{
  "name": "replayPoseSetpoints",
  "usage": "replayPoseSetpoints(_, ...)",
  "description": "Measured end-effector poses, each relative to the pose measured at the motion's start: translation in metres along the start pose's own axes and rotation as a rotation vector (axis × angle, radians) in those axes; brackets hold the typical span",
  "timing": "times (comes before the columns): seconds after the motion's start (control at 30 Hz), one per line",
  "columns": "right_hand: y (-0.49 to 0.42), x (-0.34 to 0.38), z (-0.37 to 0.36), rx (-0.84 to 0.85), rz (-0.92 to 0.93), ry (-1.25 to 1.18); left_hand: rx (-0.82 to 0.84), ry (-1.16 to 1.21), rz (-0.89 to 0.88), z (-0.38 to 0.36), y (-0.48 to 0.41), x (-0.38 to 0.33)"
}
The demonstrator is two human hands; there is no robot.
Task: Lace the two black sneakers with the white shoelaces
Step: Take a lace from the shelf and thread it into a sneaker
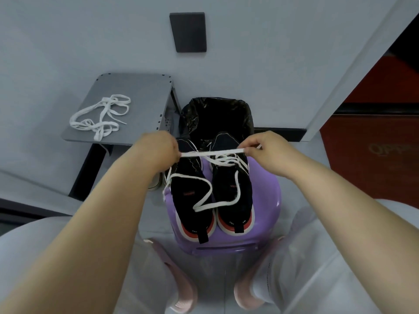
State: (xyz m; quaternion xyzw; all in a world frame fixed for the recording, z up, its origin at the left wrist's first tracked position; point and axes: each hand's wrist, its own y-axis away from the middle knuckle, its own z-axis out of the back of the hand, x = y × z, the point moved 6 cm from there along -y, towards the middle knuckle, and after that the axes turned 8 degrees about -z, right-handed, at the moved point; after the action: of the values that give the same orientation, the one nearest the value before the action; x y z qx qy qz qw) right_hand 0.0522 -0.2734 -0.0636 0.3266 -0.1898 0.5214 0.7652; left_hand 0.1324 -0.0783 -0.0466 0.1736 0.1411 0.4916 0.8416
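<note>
A purple stool (226, 247) stands between the seated person's knees and serves as a raised workbench, bringing the shoes within easy reach of both arms. Behind it is a bin (215, 114) lined with a black bag, and to the left a grey shelf (140, 91) keeps the spare lace (99, 118) in a loose tangle, well apart from the work, probably so the two laces do not get mixed. The two black sneakers sit side by side on the stool, heels toward the person and toes toward the bin, which likely gives a clear view down onto the eyelets; the left sneaker (188, 184) has no lace threaded through it, while the right sneaker (231, 184) has white strands crossing near its front, though from this angle it is hard to tell whether they pass through eyelets or just lie on top. The left hand (158, 148) and right hand (265, 152) hover above the toes, each pinching the working lace (213, 152) between thumb and curled fingers, pulling one stretch flat and taut between them, seemingly to take out twists or find its middle. The slack loops down over both shoes.
</note>
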Motion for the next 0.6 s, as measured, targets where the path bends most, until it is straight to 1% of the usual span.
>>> replayPoseSetpoints(0.03, 0.001, 0.002, -0.003, -0.002, 0.008, 0.011, 0.032, -0.079, 0.006, -0.004, 0.0, 0.001)
replayPoseSetpoints(0.07, 0.003, 0.006, -0.007, 0.003, 0.033, -0.004, 0.001, -0.091, -0.031, -0.006, -0.001, -0.004)
replayPoseSetpoints(0.1, 0.005, 0.011, -0.012, 0.022, 0.069, -0.041, -0.061, -0.025, -0.117, -0.007, -0.002, -0.015)
replayPoseSetpoints(0.13, 0.009, 0.018, -0.017, 0.05, 0.11, -0.089, -0.119, 0.119, -0.226, -0.007, 0.001, -0.03)
replayPoseSetpoints(0.17, 0.012, 0.025, -0.022, 0.075, 0.147, -0.129, -0.141, 0.307, -0.329, -0.006, 0.006, -0.045)
replayPoseSetpoints(0.2, 0.014, 0.03, -0.026, 0.088, 0.171, -0.165, -0.129, 0.483, -0.407, -0.006, 0.012, -0.06)
replayPoseSetpoints(0.23, 0.014, 0.032, -0.028, 0.083, 0.177, -0.195, -0.096, 0.605, -0.444, -0.007, 0.015, -0.07)
replayPoseSetpoints(0.3, 0.011, 0.033, -0.026, 0.017, 0.16, -0.229, -0.07, 0.665, -0.424, -0.01, 0.014, -0.073)
replayPoseSetpoints(0.37, 0.006, 0.03, -0.021, -0.031, 0.126, -0.247, -0.099, 0.592, -0.36, -0.011, 0.008, -0.06)
replayPoseSetpoints(0.43, 0.002, 0.026, -0.023, 0.015, 0.085, -0.288, -0.144, 0.493, -0.338, -0.008, 0.004, -0.05)
replayPoseSetpoints(0.5, 0.001, 0.02, -0.027, 0.049, 0.032, -0.295, -0.166, 0.476, -0.318, -0.007, 0.002, -0.045)
replayPoseSetpoints(0.53, 0.0, 0.017, -0.028, 0.035, 0.006, -0.263, -0.172, 0.466, -0.292, -0.007, 0.001, -0.043)
replayPoseSetpoints(0.6, -0.002, 0.013, -0.029, -0.022, -0.026, -0.095, -0.192, 0.416, -0.221, -0.01, -0.003, -0.037)
